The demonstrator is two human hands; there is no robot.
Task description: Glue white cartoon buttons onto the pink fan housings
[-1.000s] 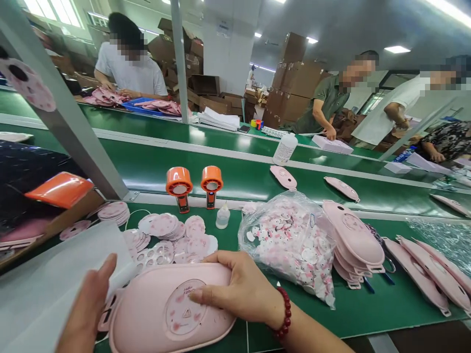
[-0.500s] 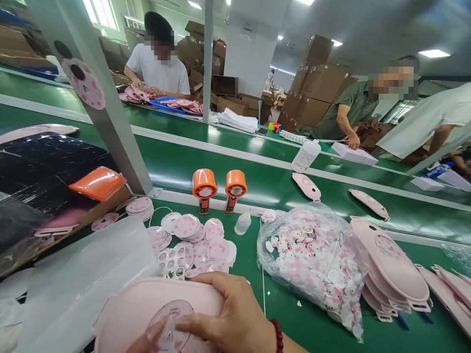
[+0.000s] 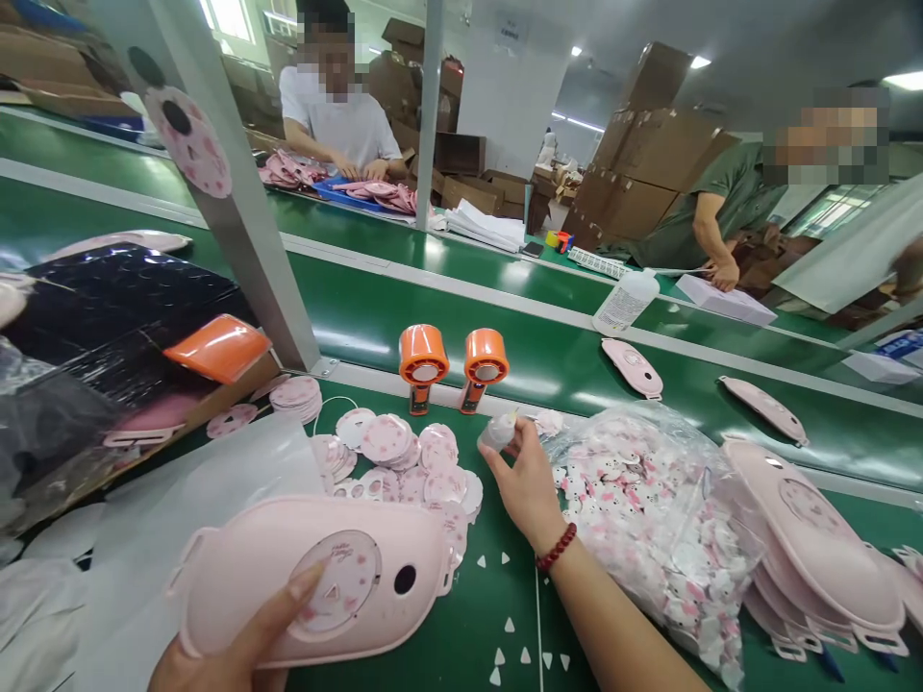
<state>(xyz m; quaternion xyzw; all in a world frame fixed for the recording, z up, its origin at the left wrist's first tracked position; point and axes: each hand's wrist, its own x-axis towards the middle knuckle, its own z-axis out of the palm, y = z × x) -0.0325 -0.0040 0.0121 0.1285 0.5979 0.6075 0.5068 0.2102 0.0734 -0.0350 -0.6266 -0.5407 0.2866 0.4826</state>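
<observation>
My left hand holds a pink oval plastic cover at the lower left, its thumb resting on the round printed sticker in the middle. A dark round hole shows to the right of that sticker. Farther out, my right hand, with a red bead bracelet at the wrist, has its fingers closed around a small translucent bottle with a narrow tip. Round pink-patterned stickers lie in piles left of the bottle. Several small white triangles are scattered below my right hand.
A clear bag of small printed pieces sits right of my right arm, beside stacked pink covers. Two orange handheld fans stand behind the stickers. A slanted metal post rises at left. Two co-workers are across the green belt.
My right hand has left the cover and reached forward to the small bottle, now gripped. The cover stays in my left hand, more fully in view. The whole view has shifted slightly.
</observation>
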